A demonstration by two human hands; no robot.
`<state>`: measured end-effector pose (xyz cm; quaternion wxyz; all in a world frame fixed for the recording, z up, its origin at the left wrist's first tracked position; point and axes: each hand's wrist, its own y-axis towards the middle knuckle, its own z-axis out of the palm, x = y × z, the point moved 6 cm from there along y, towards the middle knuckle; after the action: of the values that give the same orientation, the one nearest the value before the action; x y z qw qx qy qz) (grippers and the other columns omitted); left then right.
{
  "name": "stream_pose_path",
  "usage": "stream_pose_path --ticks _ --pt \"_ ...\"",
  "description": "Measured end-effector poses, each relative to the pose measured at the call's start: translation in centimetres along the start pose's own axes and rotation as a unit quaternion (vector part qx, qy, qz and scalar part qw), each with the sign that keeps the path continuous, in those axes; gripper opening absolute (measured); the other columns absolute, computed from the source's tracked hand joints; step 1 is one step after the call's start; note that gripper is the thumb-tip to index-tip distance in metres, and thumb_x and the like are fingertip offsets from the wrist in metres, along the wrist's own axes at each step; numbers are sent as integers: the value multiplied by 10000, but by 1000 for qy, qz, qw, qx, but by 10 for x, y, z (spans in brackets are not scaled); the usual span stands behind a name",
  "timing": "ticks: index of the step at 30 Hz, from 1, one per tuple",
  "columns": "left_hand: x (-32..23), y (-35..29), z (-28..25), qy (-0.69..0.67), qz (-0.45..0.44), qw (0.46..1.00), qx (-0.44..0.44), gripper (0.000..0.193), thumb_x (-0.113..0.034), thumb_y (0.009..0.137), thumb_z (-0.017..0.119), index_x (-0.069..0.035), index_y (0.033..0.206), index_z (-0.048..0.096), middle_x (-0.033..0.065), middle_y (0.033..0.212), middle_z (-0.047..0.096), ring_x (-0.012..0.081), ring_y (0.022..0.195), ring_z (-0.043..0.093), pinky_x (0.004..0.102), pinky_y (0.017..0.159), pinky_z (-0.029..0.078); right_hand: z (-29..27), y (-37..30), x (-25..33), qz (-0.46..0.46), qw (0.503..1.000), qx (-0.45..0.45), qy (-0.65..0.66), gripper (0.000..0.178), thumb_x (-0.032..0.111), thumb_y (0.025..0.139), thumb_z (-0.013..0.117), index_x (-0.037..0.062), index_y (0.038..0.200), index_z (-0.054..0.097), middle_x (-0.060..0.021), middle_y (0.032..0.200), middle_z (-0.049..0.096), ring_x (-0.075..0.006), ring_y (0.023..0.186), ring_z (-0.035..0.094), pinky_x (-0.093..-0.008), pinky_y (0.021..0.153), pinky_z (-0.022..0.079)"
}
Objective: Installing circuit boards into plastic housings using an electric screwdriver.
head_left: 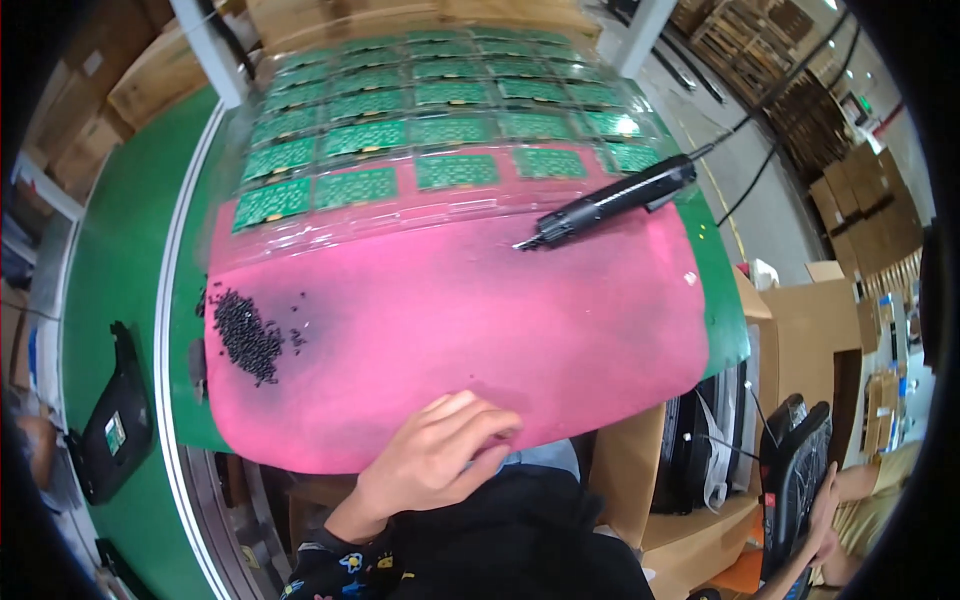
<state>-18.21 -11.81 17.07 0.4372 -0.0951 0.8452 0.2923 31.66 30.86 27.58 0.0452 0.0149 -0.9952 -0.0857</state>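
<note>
My left hand [440,450] hovers at the near edge of the pink mat [480,340], fingers curled in toward the thumb. Whatever the fingers hold, if anything, is hidden. My right hand is out of view. On the mat's left side lies a heap of small black screws [248,338], with a few scattered beside it. A black electric screwdriver [620,202] rests across the far right of the mat, its tip pointing left. Behind it, green circuit boards [457,171] sit in rows in clear plastic trays [400,212].
A black plastic housing [112,430] lies on the green surface at left. To the right stands an open cardboard box [625,460] with black parts inside. Another person's hands [825,510] hold a black device [790,490] at lower right. A cable [775,95] runs from the screwdriver.
</note>
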Motion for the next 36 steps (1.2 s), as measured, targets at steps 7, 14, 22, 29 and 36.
stream_pose_path --ticks 7,14,22,29,36 --pt "-3 -1 3 40 13 999 12 271 -46 788 681 4 1040 596 92 900 608 244 783 570 338 682 441 -7 -142 209 -107 993 -11 53 721 545 993 304 -68 1306 518 -317 1209 584 -435 1153 553 -442 1017 399" --pt "-2 -1 4 12 33 999 -17 282 -29 751 701 -31 1021 618 72 876 626 240 769 591 342 667 449 -12 -129 182 -193 976 -32 98 695 513 1005 293 -67 1325 503 -306 1230 578 -422 1175 541 -427 1045 380" --pt "-15 0 144 -431 -75 893 102 760 -215 832 747 -77 1418 284 125 1442 335 280 1287 397 453 964 427 -15 -61 -7 -248 955 -40 156 669 481 1017 282 -66 1344 487 -296 1252 572 -409 1197 529 -413 1073 361" --pt "-15 -29 345 -766 -438 463 91 926 -408 835 716 -317 1514 92 95 1542 221 382 1373 352 711 997 327 22 -196 112 -321 915 -226 95 507 383 1002 288 -37 842 522 -182 720 514 -359 678 509 -453 610 377" --pt "102 -54 457 -519 -494 676 173 684 -240 885 665 -159 1451 290 65 1227 543 201 1139 564 408 866 536 107 -195 120 -315 916 -205 142 554 401 1015 286 1 750 564 -151 548 405 -316 495 412 -421 485 280"
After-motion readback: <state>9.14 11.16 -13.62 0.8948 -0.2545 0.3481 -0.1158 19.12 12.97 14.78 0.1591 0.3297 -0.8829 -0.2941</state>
